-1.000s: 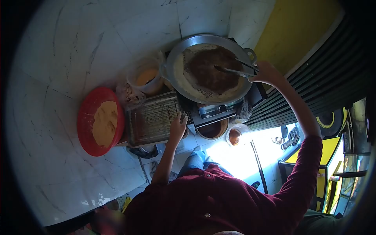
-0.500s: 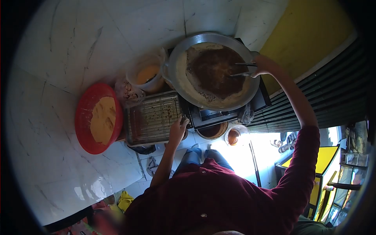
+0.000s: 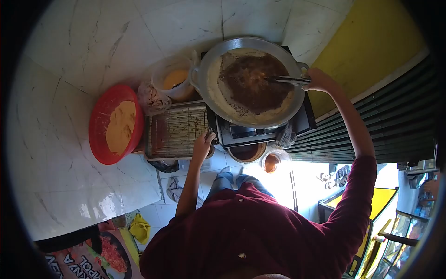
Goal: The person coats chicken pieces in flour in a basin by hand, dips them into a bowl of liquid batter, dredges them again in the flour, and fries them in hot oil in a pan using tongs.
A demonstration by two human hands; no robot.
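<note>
Tongs (image 3: 289, 80) dipped into the bubbling wok (image 3: 244, 43).
The right hand (image 3: 320, 80) pinched them in its fingers; the left hand (image 3: 202, 145) met the tray (image 3: 172, 129), fingers' grip unclear.

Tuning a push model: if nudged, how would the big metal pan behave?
The metal pan is probably heavy, given its width and broad pool of dark liquid. That liquid would likely slosh. Sloping sides suggest it might rock on the stove.
</note>
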